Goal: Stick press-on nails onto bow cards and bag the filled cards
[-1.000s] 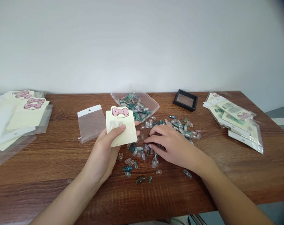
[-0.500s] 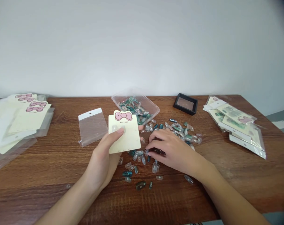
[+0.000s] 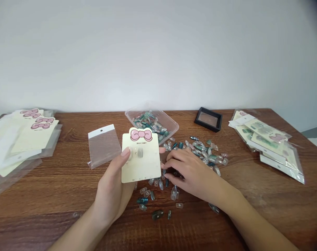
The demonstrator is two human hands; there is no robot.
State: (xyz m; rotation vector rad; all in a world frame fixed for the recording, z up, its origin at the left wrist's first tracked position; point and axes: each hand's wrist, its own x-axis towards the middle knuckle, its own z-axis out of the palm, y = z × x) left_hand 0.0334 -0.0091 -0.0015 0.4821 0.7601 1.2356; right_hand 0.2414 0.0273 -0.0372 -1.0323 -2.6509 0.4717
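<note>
Upright in my left hand (image 3: 116, 184) is a cream card (image 3: 145, 170) with a pink bow at its top. My thumb presses on its left side, beside a few pale nail tips (image 3: 140, 153) stuck on the card. Just right of the card, my right hand (image 3: 187, 169) is low over a spread of loose green, blue and clear nail tips (image 3: 174, 192). Its fingers are curled, and whatever may be between thumb and fingertips is too small to make out. The card and my right hand hide part of the spread.
Behind the card sits a clear plastic box (image 3: 171, 122) of nail tips. A black frame (image 3: 208, 119) stands right of it. An open clear bag (image 3: 104, 146) lies left of centre. Blank cards (image 3: 35, 139) are piled far left, packed cards (image 3: 268, 139) far right.
My left thumb has slid left on the card, uncovering more of the nail tips. The card appears slightly lower and larger. My right hand has barely moved; the whole view has shifted slightly.
</note>
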